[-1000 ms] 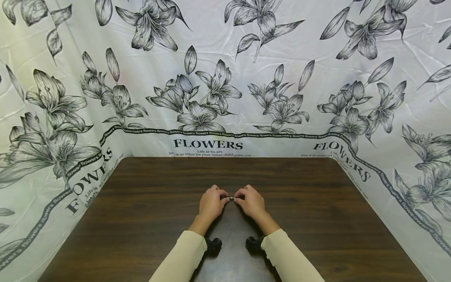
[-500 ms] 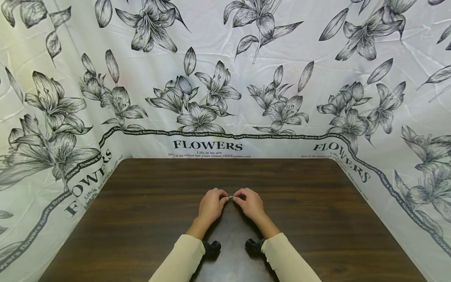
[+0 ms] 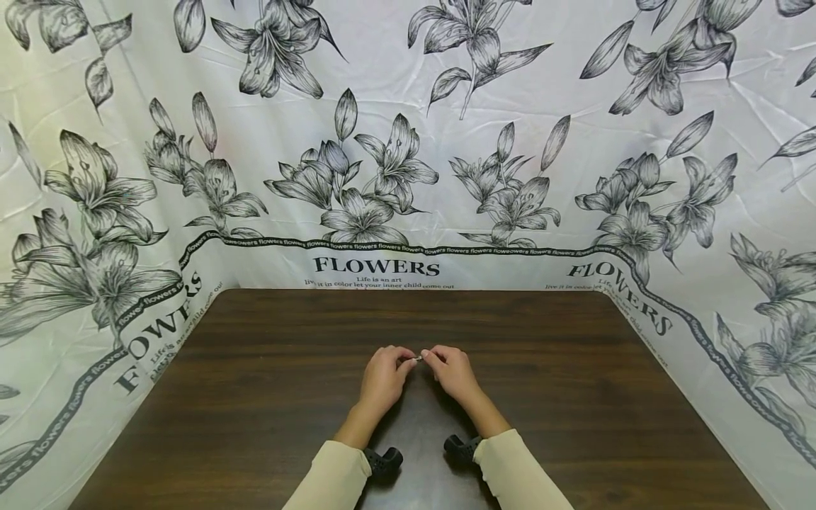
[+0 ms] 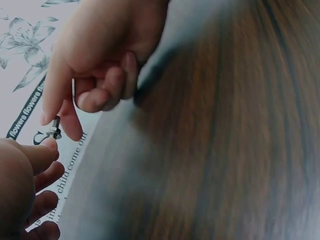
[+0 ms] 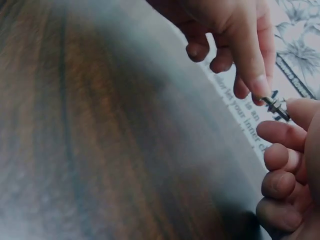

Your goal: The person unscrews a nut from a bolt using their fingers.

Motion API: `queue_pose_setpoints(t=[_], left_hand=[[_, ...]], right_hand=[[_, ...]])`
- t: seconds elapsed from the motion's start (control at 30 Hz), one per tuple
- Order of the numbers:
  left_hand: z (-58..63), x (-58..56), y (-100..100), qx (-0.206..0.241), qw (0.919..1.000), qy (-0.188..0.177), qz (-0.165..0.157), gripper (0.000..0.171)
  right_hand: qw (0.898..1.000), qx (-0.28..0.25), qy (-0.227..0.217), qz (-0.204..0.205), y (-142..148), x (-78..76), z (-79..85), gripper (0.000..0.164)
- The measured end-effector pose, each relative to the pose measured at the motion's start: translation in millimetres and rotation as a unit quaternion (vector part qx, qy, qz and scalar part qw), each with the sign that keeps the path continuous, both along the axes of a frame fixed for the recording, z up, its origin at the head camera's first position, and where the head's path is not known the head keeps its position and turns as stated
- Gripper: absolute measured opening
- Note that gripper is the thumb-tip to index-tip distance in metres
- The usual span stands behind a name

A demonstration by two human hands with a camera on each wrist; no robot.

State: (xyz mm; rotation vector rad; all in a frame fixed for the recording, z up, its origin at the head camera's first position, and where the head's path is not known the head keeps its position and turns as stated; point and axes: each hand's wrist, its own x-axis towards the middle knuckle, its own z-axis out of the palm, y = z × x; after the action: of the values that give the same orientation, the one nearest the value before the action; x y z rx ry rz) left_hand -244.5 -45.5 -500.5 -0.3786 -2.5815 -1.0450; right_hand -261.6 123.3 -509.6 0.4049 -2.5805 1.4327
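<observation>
Near the table's middle in the head view, my left hand (image 3: 381, 382) and right hand (image 3: 454, 374) meet at a small metal bolt (image 3: 418, 358). In the left wrist view the bolt (image 4: 54, 131) stands nearly upright, its threaded end up and a wider nut or collar lower down. My left thumb and forefinger pinch its other end, which the fingertips hide. The right wrist view shows the bolt (image 5: 276, 109) slanting, with my right thumb and forefinger on either side of its threaded end. How firmly they touch it is hard to tell. My other right fingers are curled.
A dark wood-grain table (image 3: 287, 326) lies under both hands. White cloth (image 3: 376, 212) printed with black flowers and lettering hangs around its back and sides. Black camera mounts (image 3: 385, 462) sit on both wrists, by the cream sleeves (image 3: 338, 474).
The right fingers have tilted and moved slightly closer to the left hand at the bolt. The left hand keeps its pinch. The head view has shifted a little.
</observation>
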Motion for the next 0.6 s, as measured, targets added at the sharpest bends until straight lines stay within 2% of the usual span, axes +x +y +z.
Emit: queue_pose_setpoints(t=[0.13, 0.3, 0.5, 0.6], left_hand=[[2.7, 1.7, 4, 0.026, 0.9996, 0.007, 0.003, 0.004], [4.0, 5.5, 7, 0.083, 0.9965, 0.008, -0.006, 0.005], [4.0, 11.3, 9, 0.181, 0.9829, -0.025, -0.018, 0.007], [5.3, 13.4, 9, 0.213, 0.9759, -0.036, -0.028, 0.008]], right_hand=[[1.000, -0.014, -0.009, 0.010, 3, -0.6, 1.7, 0.035], [0.996, -0.071, -0.047, 0.027, 7, 0.9, 4.8, 0.033], [0.991, -0.109, -0.070, 0.029, 6, 6.6, 10.7, 0.030], [0.990, -0.110, -0.073, 0.038, 5, 15.6, 23.4, 0.030]])
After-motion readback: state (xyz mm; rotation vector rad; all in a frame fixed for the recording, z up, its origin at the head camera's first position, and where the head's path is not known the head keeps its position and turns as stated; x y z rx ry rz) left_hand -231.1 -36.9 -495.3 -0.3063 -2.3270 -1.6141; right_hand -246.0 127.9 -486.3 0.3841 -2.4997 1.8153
